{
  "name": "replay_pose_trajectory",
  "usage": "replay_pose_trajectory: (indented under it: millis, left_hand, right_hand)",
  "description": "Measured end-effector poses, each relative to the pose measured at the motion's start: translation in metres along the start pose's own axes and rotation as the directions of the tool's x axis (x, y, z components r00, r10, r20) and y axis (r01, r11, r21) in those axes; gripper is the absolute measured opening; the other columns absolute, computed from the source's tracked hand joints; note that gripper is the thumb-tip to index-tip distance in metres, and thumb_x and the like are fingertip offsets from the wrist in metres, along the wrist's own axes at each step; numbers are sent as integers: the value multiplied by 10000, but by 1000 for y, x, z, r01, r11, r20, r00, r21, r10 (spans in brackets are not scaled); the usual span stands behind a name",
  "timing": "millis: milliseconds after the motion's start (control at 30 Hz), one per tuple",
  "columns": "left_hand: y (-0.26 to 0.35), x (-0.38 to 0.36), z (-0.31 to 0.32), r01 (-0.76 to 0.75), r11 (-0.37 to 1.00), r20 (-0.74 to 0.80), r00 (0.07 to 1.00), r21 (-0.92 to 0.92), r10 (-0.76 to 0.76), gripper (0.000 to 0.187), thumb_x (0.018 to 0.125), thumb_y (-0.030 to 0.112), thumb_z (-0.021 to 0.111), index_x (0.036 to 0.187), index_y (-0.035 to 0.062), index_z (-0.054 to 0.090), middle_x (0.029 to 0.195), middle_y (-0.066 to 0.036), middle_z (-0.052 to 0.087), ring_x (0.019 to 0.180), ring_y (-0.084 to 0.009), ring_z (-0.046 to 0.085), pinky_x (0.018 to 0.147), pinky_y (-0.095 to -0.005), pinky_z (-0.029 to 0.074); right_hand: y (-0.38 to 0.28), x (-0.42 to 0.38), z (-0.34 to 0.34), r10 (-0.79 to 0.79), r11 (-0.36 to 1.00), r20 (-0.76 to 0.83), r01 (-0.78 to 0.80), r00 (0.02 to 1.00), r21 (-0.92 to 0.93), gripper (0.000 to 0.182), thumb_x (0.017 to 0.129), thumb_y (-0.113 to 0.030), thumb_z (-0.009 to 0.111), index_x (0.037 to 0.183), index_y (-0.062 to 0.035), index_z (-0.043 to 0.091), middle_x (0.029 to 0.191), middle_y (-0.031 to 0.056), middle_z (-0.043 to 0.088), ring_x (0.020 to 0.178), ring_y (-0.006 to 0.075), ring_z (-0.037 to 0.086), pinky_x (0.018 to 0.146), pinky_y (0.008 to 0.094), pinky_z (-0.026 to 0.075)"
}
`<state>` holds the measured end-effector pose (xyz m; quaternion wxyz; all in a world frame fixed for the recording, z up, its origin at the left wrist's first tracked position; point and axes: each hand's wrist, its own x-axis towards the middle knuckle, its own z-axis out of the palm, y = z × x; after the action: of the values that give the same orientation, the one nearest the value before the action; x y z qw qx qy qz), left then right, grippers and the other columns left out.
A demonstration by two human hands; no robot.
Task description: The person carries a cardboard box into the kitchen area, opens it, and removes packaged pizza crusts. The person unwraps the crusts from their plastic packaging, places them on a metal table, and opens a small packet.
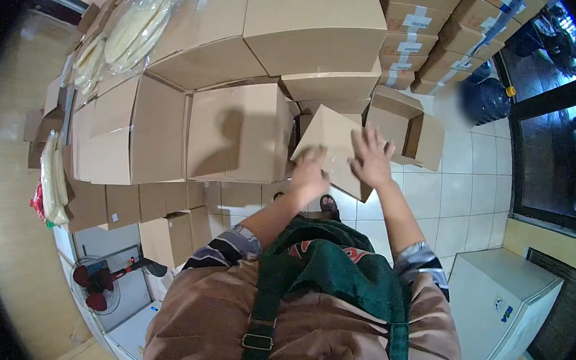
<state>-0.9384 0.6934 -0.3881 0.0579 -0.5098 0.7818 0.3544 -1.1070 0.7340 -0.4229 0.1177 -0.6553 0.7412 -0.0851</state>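
Observation:
A plain brown cardboard box sits at an angle in front of me, its broad face turned up. My right hand is on the right part of that face, fingers spread. Near the box's lower left edge is my left hand, its fingers stretched forward and slightly blurred. Neither hand is wrapped round anything. Just beyond my right hand, an open-topped cardboard box stands on the floor. To the left of my left hand is a larger carton with a shadow on its face.
Large cartons are stacked ahead and left, with plastic-wrapped pale bundles on top. Taped boxes stand at the back right, near a dark water bottle. A white refrigerator is at the lower right, a fan at the lower left.

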Motion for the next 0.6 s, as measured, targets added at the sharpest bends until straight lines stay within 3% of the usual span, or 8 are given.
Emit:
replay_pose_trajectory:
  millis: [33, 67, 133, 167, 233, 367, 600]
  left_hand:
    - [-9, 5, -7, -112, 991, -151, 981, 76, 123, 729, 647, 46, 536, 1276, 13, 167, 1264, -232, 244, 1159, -322, 281, 953, -360, 271]
    - [-20, 14, -4, -105, 992, -146, 983, 71, 114, 729, 647, 46, 536, 1276, 13, 167, 1264, -232, 244, 1159, -322, 281, 953, -360, 271]
    - [-43, 35, 8, -34, 948, -272, 954, 316, 125, 799, 651, 34, 565, 1299, 49, 97, 1226, -232, 300, 1133, -326, 323, 932, -360, 304]
    - [-46, 42, 8, -39, 949, -265, 956, 314, 128, 799, 651, 34, 565, 1299, 49, 97, 1226, -232, 300, 1133, -326, 323, 932, -360, 304]
    - [-50, 54, 5, 77, 996, -22, 997, -42, -78, 914, 596, 29, 637, 1299, 45, 54, 1189, -231, 333, 1057, -336, 408, 892, -357, 351]
    - [-48, 64, 2, 112, 993, 43, 993, 43, -114, 1025, 558, 61, 698, 1298, 46, -11, 1153, -226, 362, 975, -334, 475, 836, -355, 398]
    - [-41, 64, 6, 261, 942, 97, 954, 210, -285, 1025, 629, 123, 688, 1297, 107, -88, 1144, -197, 377, 934, -310, 505, 786, -369, 429]
  right_hand:
    - [-6, -12, -2, -32, 997, 91, 25, 995, 76, 707, 687, -305, 591, 1287, -220, 227, 1354, 104, 141, 1243, 310, 119, 936, 585, 76]
    - [-8, -22, 6, -34, 997, 101, 26, 994, 77, 707, 687, -305, 591, 1287, -220, 227, 1354, 104, 141, 1243, 310, 119, 936, 585, 76]
    - [-7, -38, 24, -42, 990, 94, 30, 995, 134, 703, 692, -315, 585, 1289, -216, 226, 1357, 99, 136, 1250, 307, 91, 945, 575, 26]
    - [-7, -40, 24, -32, 988, 117, 14, 993, 155, 695, 703, -316, 575, 1292, -216, 219, 1363, 93, 117, 1254, 306, 71, 948, 567, -8]
    - [-3, -37, 22, -19, 988, 141, -3, 990, 155, 697, 707, -321, 572, 1294, -220, 210, 1365, 92, 107, 1256, 307, 59, 946, 568, -12]
    - [0, -33, 30, -29, 993, 187, 6, 982, 121, 700, 721, -339, 554, 1302, -236, 177, 1372, 84, 69, 1259, 307, 20, 942, 574, -22]
    - [-11, -28, 32, 25, 998, 247, -38, 969, 46, 661, 751, -337, 515, 1303, -270, 159, 1377, 70, 36, 1262, 294, -5, 940, 579, -25]
